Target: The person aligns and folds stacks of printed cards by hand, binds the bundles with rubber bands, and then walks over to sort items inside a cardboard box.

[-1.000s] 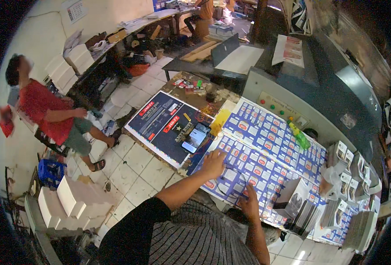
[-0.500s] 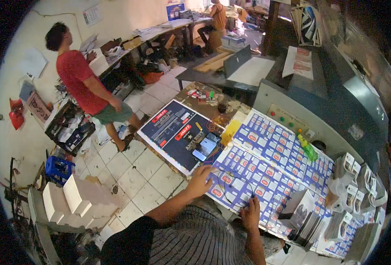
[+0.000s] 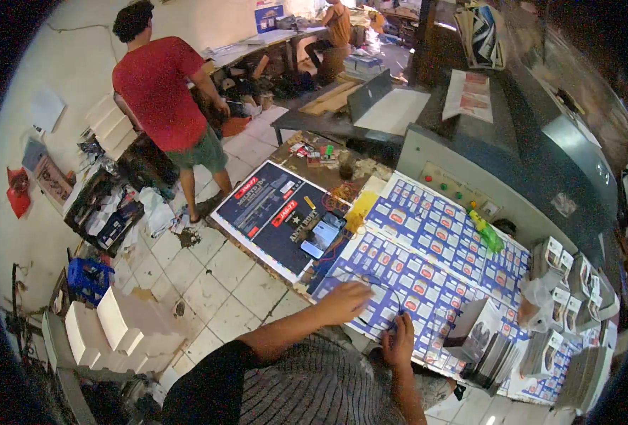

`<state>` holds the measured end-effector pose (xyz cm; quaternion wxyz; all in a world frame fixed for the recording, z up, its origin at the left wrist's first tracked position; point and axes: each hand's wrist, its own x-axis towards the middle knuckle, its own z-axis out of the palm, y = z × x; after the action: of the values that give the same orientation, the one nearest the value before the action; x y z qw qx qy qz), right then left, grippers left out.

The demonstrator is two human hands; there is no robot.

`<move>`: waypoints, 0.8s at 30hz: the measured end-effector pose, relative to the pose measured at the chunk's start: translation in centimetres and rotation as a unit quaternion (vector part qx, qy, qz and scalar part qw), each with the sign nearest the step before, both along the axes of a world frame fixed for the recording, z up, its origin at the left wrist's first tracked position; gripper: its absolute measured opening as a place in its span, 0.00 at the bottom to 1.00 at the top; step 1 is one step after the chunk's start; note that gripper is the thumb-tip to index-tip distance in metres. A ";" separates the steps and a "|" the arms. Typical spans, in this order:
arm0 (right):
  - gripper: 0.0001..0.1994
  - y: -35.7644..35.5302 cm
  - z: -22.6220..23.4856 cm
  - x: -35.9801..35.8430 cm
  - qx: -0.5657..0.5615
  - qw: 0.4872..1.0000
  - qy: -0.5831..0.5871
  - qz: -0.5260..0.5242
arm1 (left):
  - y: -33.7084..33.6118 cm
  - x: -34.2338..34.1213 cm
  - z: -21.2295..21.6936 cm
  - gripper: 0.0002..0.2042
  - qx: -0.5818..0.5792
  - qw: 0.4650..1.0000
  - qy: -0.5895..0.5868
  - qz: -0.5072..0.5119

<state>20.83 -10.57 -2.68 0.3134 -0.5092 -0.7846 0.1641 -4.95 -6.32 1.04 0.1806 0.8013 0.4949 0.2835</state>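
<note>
My left hand (image 3: 345,303) hovers over the near edge of the blue-and-white printed sheets (image 3: 427,241), smeared by motion, so its fingers cannot be read. Beside it, at the sheets' near edge, my right hand (image 3: 399,340) has its fingers closed on a thin black cord (image 3: 397,296). The cord curves in a loop over the sheets toward my left hand. A phone with a lit screen (image 3: 321,238) lies past my left hand, on a black printed sheet (image 3: 268,212). A dark object touches the phone's far end.
Stacks of printed booklets (image 3: 480,340) and a clear plastic bag (image 3: 536,306) stand to the right. A green bottle (image 3: 487,232) lies near a grey machine panel (image 3: 463,180). White paper blocks (image 3: 133,322) are at lower left. A person in a red shirt (image 3: 159,92) stands at left.
My left hand has moved right, from the sheets' left corner toward my right hand. My right hand stays almost in place. The person in red has walked farther away along the wall.
</note>
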 end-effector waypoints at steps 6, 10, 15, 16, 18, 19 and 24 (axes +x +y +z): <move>0.30 2.7 -0.2 1.1 -0.006 0.996 -0.072 -0.044 | -0.7 4.1 -4.1 0.29 -0.047 0.960 0.220 -0.165; 0.27 2.7 -0.8 0.8 0.039 0.996 -0.075 -0.029 | -1.3 3.2 -5.0 0.30 -0.020 0.961 0.231 -0.153; 0.26 2.2 -1.5 1.1 0.054 0.995 -0.067 -0.052 | -1.3 3.6 -5.3 0.24 0.056 0.976 0.163 -0.131; 0.25 2.4 -1.8 1.4 0.068 0.993 -0.062 -0.072 | -0.9 3.8 -5.2 0.24 0.051 0.976 0.165 -0.129; 0.26 2.4 -0.8 0.8 0.016 0.995 -0.047 -0.086 | -1.3 3.4 -5.0 0.27 0.050 0.974 0.172 -0.137; 0.25 2.6 -1.1 0.7 0.013 0.993 -0.044 -0.107 | -1.1 3.5 -5.2 0.27 0.044 0.974 0.173 -0.137; 0.22 2.7 -1.9 -0.3 -0.009 0.981 -0.091 -0.171 | -0.9 3.5 -5.3 0.27 0.014 0.974 0.178 -0.140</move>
<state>20.55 -7.88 -4.55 0.2593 -0.6514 -0.7097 0.0684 -1.42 -7.21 -4.30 0.1159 0.9027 0.3982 0.1149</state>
